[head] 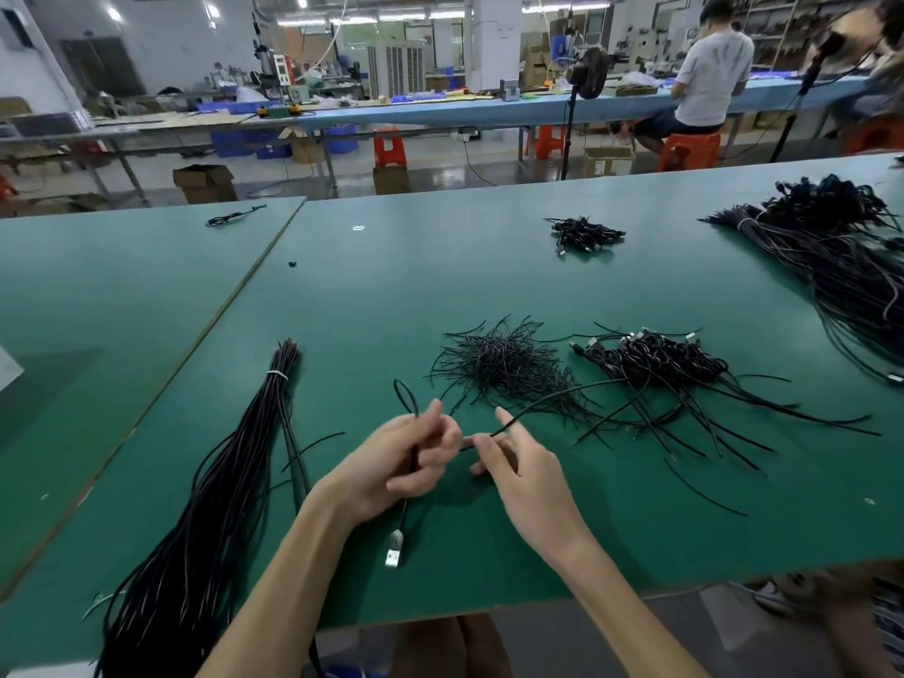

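Cable (403, 521) held over the green desk (391, 286), a thin tie (511, 419) pinched beside it.
The left hand (396, 462) has its fingers curled round the cable, with a small loop rising at 12 o'clock and the plug (395, 548) hanging at 6 o'clock. The right hand (523, 467) pinches one end of the tie between thumb and forefinger, its other fingers spread; the tie runs off toward 2 o'clock. A heap of loose ties (504, 364) lies at 1 o'clock from the hands, and a long bundle of cables (235, 462) lies at 9 o'clock.
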`<state>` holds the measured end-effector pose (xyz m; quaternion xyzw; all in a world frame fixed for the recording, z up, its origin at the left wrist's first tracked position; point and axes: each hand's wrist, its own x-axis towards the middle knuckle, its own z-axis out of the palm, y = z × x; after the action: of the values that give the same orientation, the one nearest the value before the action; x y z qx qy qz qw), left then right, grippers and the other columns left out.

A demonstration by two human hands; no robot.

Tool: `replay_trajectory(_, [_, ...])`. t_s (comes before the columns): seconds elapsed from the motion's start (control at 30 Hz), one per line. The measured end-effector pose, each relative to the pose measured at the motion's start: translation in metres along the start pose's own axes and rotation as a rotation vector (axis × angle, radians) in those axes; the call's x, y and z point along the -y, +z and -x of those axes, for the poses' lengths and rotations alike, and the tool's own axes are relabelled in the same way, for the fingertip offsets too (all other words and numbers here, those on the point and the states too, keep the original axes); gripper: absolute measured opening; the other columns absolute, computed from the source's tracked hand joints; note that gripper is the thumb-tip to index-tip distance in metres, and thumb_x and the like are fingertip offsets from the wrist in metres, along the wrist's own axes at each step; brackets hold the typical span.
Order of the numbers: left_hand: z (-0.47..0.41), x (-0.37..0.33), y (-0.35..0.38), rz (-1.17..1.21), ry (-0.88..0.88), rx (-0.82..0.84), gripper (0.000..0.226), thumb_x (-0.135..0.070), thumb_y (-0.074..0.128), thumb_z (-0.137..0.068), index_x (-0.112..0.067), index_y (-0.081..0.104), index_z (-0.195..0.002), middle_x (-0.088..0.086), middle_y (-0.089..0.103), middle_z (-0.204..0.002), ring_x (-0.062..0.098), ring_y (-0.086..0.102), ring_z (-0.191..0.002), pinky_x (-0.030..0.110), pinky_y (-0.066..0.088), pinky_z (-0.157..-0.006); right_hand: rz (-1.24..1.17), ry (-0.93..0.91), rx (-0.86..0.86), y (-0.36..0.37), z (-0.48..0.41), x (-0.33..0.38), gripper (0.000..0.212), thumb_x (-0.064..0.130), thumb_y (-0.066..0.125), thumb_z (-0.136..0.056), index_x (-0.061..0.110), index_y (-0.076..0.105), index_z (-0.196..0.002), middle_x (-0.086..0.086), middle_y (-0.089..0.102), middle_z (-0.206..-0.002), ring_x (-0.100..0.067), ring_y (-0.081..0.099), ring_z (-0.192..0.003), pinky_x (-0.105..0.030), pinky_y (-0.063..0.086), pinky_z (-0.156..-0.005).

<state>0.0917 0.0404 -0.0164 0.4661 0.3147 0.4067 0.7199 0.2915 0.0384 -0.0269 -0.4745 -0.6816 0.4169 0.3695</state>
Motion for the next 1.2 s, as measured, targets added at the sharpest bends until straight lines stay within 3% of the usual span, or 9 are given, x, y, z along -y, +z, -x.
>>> replay_trajectory(0.1, [0.001,0.003,0.007,-0.149,-0.017,0.073,0.031,-0.038,0.058,-0.104,-0.006,0.056,-0.102,0.001,0.043,-0.077,0.009,0.032,-0.052,0.017,0.030,-0.051,0.073,-0.020,0.000,0.000,0.000,-0.001,0.052,0.049,0.041,-0.105,0.021,0.049,-0.149,0.013,0.071,-0.087,0.011,0.059,-0.072,-0.022,0.044,-0.073])
replay_trajectory(0.3, [-0.004,0.000,0.009,0.237,0.204,-0.105,0.029,0.005,0.051,-0.094,0.005,0.067,-0.119,0.011,0.057,-0.097,0.015,0.057,-0.076,0.024,0.047,-0.064,0.001,-0.044,0.015,-0.001,0.003,-0.002,0.047,0.060,0.034,-0.102,0.024,0.066,-0.097,0.010,0.074,-0.081,-0.008,0.067,-0.070,-0.038,0.055,-0.076])
replay_trajectory(0.5, [-0.007,-0.002,0.003,0.545,0.328,-0.193,0.038,-0.006,0.043,-0.102,0.008,0.062,-0.132,0.018,0.067,-0.113,0.023,0.069,-0.108,0.031,0.057,-0.094,0.101,-0.151,0.175,0.000,0.004,-0.003,0.036,0.061,0.053,-0.098,0.031,0.073,-0.099,0.017,0.076,-0.082,-0.004,0.070,-0.082,-0.031,0.055,-0.084])
replay_trajectory(0.6, [-0.009,0.002,0.007,0.444,0.283,-0.194,0.037,-0.008,0.045,-0.103,0.007,0.061,-0.133,0.019,0.067,-0.117,0.024,0.067,-0.113,0.031,0.056,-0.096,-0.097,-0.085,0.255,-0.003,0.004,-0.002,0.035,0.059,0.060,-0.096,0.026,0.073,-0.098,0.005,0.078,-0.080,-0.007,0.070,-0.074,-0.031,0.056,-0.077])
replay_trajectory(0.7, [-0.010,0.007,0.009,0.320,0.236,-0.191,0.037,-0.012,0.047,-0.105,0.006,0.061,-0.134,0.019,0.066,-0.120,0.025,0.066,-0.114,0.031,0.055,-0.098,-0.026,-0.108,0.273,-0.002,0.005,-0.001,0.022,0.046,0.067,-0.096,0.025,0.071,-0.094,0.005,0.077,-0.076,-0.009,0.072,-0.074,-0.036,0.057,-0.082])
replay_trajectory(0.83, [-0.011,0.008,0.010,0.123,0.205,-0.162,0.046,-0.022,0.052,-0.105,0.007,0.054,-0.140,0.021,0.064,-0.126,0.027,0.064,-0.117,0.033,0.051,-0.102,-0.132,-0.137,0.110,-0.003,0.005,0.000,0.018,0.030,0.064,-0.101,0.019,0.070,-0.088,0.003,0.069,-0.067,-0.009,0.057,-0.059,-0.031,0.048,-0.064])
replay_trajectory(0.93, [-0.014,0.006,0.009,0.122,0.234,-0.307,0.041,-0.026,0.065,-0.095,0.006,0.063,-0.122,0.018,0.066,-0.109,0.027,0.066,-0.103,0.036,0.056,-0.093,-0.320,-0.094,-0.100,-0.007,0.004,-0.001,0.011,0.029,0.063,-0.101,0.019,0.065,-0.099,0.008,0.058,-0.063,-0.008,0.049,-0.059,-0.028,0.043,-0.057])
replay_trajectory(1.07, [-0.011,0.006,0.006,0.023,0.274,-0.490,0.030,-0.040,0.069,-0.096,-0.014,0.060,-0.086,0.004,0.047,-0.075,0.015,0.046,-0.061,0.023,0.040,-0.053,-0.435,-0.022,-0.314,-0.012,0.003,-0.006,0.015,0.038,0.065,-0.099,0.024,0.062,-0.098,0.013,0.054,-0.068,-0.008,0.045,-0.061,-0.026,0.042,-0.056])
replay_trajectory(1.2, [-0.003,-0.003,0.008,0.343,0.289,-0.327,0.035,-0.050,0.083,-0.080,-0.018,0.072,-0.083,-0.004,0.059,-0.077,0.007,0.051,-0.054,0.018,0.045,-0.047,-0.393,-0.077,-0.365,-0.012,0.004,-0.006,0.009,0.038,0.072,-0.094,0.036,0.066,-0.088,0.012,0.065,-0.077,-0.002,0.055,-0.064,-0.017,0.046,-0.058])
